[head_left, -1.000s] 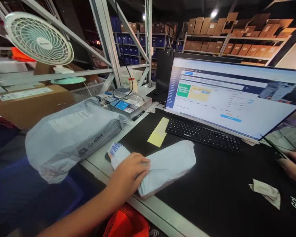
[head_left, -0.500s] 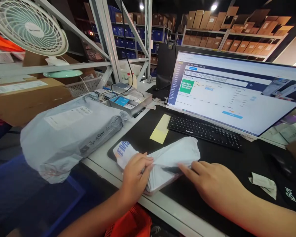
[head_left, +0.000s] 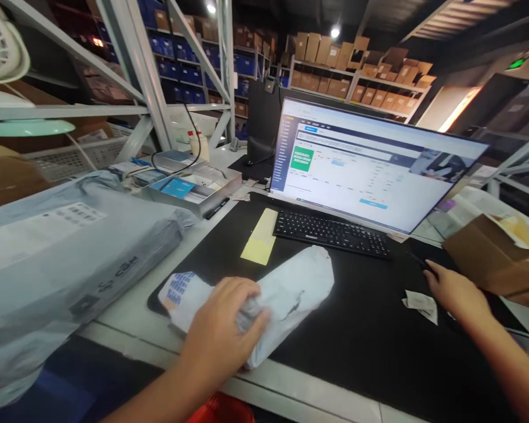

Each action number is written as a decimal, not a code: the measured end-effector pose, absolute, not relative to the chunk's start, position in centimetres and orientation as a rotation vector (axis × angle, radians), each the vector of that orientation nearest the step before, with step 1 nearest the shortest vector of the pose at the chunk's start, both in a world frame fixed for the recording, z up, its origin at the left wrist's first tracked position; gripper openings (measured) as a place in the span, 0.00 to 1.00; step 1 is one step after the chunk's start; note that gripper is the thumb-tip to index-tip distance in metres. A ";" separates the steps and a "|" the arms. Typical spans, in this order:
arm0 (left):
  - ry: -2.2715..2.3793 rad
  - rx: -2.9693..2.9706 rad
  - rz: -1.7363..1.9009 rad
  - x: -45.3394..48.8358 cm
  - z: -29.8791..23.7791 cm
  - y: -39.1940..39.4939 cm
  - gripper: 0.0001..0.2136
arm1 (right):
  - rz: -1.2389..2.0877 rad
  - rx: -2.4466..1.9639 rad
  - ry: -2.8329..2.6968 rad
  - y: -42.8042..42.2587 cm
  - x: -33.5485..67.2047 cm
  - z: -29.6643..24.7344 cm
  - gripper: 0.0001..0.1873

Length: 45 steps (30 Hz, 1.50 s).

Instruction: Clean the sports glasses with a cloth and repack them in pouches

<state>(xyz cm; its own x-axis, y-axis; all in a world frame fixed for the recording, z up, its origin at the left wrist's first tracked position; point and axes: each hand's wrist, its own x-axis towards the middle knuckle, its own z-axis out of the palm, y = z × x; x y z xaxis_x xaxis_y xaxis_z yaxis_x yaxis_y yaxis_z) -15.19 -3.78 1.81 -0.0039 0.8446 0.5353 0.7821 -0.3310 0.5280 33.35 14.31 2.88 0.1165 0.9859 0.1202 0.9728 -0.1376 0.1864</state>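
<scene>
A white plastic mailer bag (head_left: pixel 297 288), wrapped round something, lies at an angle on the black desk mat (head_left: pixel 357 335). Blue print marks its left end, and a small tear or dark gap shows on its top. My left hand (head_left: pixel 229 317) grips the bag near its middle, thumb on the near side and fingers across it. Far to the right, my right hand (head_left: pixel 458 294) is closed over the mat, with a dark object (head_left: pixel 425 264) at its fingertips, too indistinct to name. Crumpled paper slips (head_left: pixel 422 305) lie just left of it.
A large grey parcel (head_left: pixel 70 235) fills the left side. Behind the mat stand a keyboard (head_left: pixel 330 234) and a lit monitor (head_left: pixel 361 164), with yellow paper (head_left: pixel 261 238) beside the keyboard. An open tray (head_left: pixel 198 188) sits back left, and a cardboard box (head_left: pixel 494 258) on the right.
My right hand has left the bag and moved far right. My left hand now lies further over the bag, whose loose fold is flattened. The view has swung to the right.
</scene>
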 end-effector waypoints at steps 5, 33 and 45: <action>1.949 2.365 0.713 -13.3 4.6 -2.0 0.22 | 0.303 2.386 2.016 16.0 31.0 0.7 0.25; 2.086 1.939 0.641 -21.6 3.9 -1.3 0.20 | 0.965 0.086 3.466 9.1 16.1 2.7 0.14; 2.052 1.834 0.740 -24.1 1.1 5.4 0.14 | 0.434 0.308 3.627 6.1 16.5 0.6 0.18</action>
<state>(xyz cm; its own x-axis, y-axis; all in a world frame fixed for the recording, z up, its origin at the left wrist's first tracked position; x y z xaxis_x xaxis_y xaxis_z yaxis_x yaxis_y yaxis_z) -24.07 5.42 1.15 -0.1467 0.9819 0.1199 0.8324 0.0571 0.5513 16.50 6.07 0.59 -0.8525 0.0958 0.5138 0.2143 0.9607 0.1764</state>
